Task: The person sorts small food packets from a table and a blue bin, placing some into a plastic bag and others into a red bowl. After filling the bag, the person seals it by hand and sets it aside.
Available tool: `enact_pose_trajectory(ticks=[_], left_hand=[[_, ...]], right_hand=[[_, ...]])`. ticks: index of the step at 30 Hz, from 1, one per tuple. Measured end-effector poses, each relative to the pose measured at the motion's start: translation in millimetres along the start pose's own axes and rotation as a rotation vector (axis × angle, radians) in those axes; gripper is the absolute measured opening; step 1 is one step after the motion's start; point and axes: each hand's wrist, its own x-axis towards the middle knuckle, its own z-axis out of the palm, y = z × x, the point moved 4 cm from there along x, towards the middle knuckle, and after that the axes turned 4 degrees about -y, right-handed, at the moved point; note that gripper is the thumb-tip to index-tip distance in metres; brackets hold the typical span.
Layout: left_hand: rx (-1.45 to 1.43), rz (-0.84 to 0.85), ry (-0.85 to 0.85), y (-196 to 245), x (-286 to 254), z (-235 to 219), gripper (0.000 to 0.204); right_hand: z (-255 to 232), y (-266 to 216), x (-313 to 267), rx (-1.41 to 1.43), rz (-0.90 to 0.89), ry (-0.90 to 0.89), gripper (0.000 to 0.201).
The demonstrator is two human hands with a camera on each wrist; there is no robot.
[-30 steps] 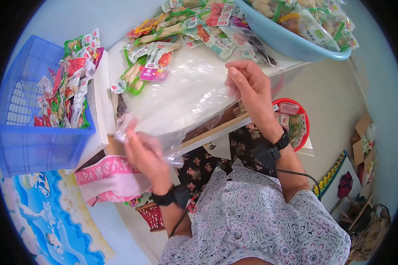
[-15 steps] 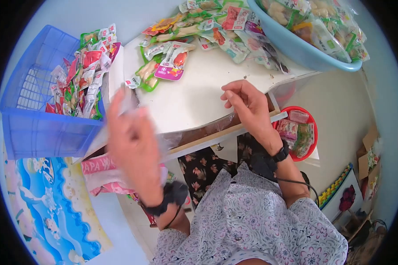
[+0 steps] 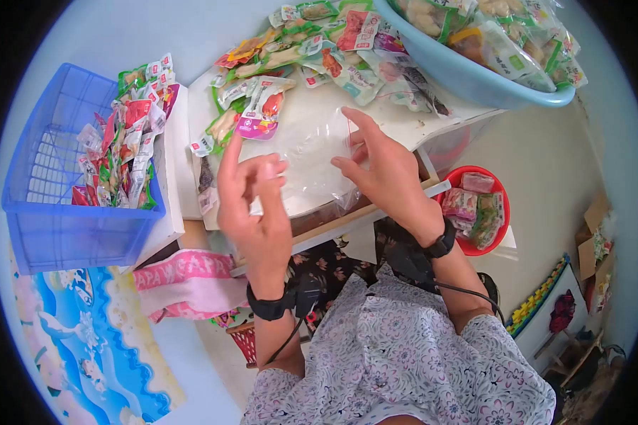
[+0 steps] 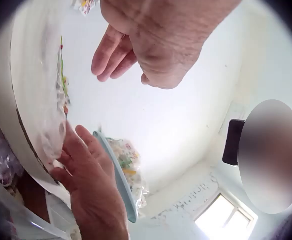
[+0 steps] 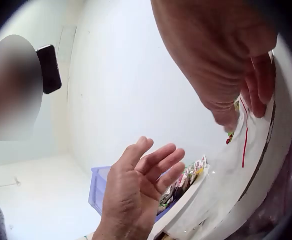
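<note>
A clear plastic bag (image 3: 312,159) with a thin red line along its right side lies over the white tabletop between the two hands. My right hand (image 3: 390,173) is at the bag's right edge, thumb and index finger spread apart, and its fingertips overlap the film. The left wrist view also shows the right hand (image 4: 93,175) with its fingers at the crinkled film (image 4: 53,135). My left hand (image 3: 255,212) hovers left of the bag, fingers loosely bent and apart, holding nothing. In the right wrist view the left hand (image 5: 136,190) is raised, palm partly showing.
Sealed food packets (image 3: 262,106) are heaped along the back of the table (image 3: 305,188). A blue crate (image 3: 85,234) with packets stands at left, and a light-blue basin (image 3: 468,64) of packets at back right. A red basin (image 3: 505,219) sits lower right; a pink towel (image 3: 191,287) hangs at front left.
The left hand gripped the film a second ago, swung up in a blur, and is now nearer the right hand, without the film. The bag now lies flat between the hands. The right hand's fingers have spread.
</note>
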Motion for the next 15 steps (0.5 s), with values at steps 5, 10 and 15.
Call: enact_pose_trajectory(ticks=[5, 10, 15], left_hand=[[0.457, 0.028, -0.047, -16, 5, -21, 0.036], [0.634, 0.215, -0.355, -43, 12, 8, 0.045], [0.786, 0.188, -0.460, -73, -1, 10, 0.077]], right_hand=[[14, 6, 14, -0.163, -0.130, 0.086, 0.061], [14, 8, 19, -0.109, -0.097, 0.076, 0.059], [-2, 15, 21, 0.009, 0.064, 0.012, 0.057]])
